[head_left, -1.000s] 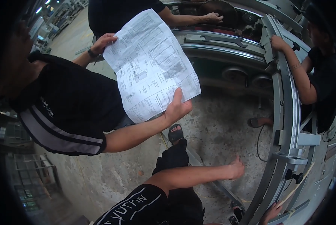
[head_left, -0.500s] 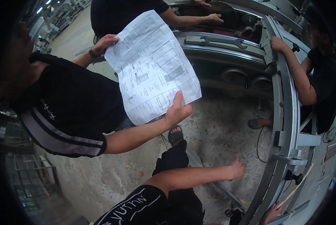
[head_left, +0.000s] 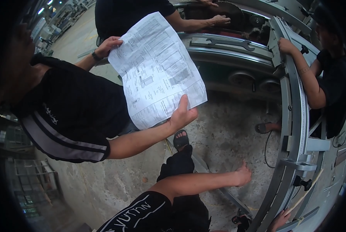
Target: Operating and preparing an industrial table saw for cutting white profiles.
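Note:
My left arm reaches across from the lower edge in a black sleeve. At its end my left hand [head_left: 243, 174] hangs over the concrete floor, fingers curled in and partly hidden, with nothing visible in them. Low at the right, my right hand [head_left: 282, 220] is beside the long grey metal rail. It is closed at the lower end of a thin pale wooden strip [head_left: 307, 189], which slants up and right across the rail. To my left, a co-worker holds a creased sheet of paper [head_left: 157, 73] with printed drawings in both hands.
A machine with a large round saw blade [head_left: 229, 15] stands at the far side, where another person reaches in. An open-ended wrench [head_left: 231, 43] lies on its ledge. At right, a person grips the sliding rail [head_left: 296, 112], which carries a black knob [head_left: 305, 183]. A cable [head_left: 266, 152] trails on the floor.
The far person's body and reaching arm have shifted slightly to the right. The paper and both my hands look almost unmoved.

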The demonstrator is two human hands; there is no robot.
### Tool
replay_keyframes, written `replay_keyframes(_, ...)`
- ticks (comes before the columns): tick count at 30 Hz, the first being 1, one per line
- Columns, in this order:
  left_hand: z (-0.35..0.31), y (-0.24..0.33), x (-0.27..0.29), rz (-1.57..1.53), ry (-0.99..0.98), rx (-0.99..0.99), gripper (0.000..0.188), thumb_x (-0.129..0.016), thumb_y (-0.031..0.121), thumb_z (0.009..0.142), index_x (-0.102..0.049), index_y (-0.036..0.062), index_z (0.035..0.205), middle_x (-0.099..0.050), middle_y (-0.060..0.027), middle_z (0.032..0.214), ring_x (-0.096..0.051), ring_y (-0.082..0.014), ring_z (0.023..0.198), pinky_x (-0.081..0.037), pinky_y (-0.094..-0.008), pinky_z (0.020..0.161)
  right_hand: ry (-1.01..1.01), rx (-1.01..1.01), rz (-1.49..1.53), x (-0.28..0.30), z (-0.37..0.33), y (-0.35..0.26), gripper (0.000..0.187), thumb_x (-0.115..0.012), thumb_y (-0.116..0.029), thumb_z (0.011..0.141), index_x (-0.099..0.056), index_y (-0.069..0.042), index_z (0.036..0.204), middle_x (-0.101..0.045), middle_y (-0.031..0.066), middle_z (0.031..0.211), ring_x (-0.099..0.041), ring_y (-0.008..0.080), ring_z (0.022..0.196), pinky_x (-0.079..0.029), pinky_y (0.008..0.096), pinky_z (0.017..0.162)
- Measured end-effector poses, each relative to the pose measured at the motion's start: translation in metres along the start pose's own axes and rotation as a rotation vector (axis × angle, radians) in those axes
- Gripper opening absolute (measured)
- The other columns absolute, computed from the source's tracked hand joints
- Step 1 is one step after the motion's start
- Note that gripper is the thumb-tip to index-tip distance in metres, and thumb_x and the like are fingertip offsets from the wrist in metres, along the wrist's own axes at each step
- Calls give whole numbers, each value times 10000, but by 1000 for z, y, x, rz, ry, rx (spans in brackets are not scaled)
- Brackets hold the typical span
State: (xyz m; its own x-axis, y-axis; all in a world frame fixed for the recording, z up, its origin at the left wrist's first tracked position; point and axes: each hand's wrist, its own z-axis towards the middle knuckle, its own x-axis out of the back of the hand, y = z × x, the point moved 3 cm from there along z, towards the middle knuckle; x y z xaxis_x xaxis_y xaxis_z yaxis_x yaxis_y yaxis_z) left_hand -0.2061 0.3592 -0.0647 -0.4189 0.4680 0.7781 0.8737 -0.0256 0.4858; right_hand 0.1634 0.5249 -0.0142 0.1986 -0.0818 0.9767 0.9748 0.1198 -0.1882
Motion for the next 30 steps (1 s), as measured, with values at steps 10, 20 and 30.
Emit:
replay_keyframes(10, 5, -1, -9, 13, 23, 3, 329, -586, 200, 691, -611, 76, 995, -526, -163, 1080, -472, -332, 1045, -267, -605, 899, -30, 46, -29, -4, 1, 7, 360, -482, -217, 838, -472, -2, 1127, -470, 171, 986, -461, 318, 862, -364, 351, 771)
replay_keyframes(20, 4, 0, -9, 19, 8, 8, 338, -600, 194, 682, -608, 78, 1000, -526, -155, 1090, -470, -326, 1048, -264, -606, 906, -17, -46, 113, -3, -3, -3, 332, -494, -223, 839, -477, 29, 1053, -488, 163, 896, -458, 277, 783, -368, 346, 728)
replay_keyframes(30, 5, 2, -10, 10, 15, -4, 303, -565, 201, 707, -619, 77, 978, -532, -154, 1082, -477, -325, 1043, -267, -610, 900, 16, 35, 82, -8, -1, 15, 343, -496, -223, 838, -475, 25, 1074, -491, 174, 913, -461, 287, 796, -367, 355, 733)
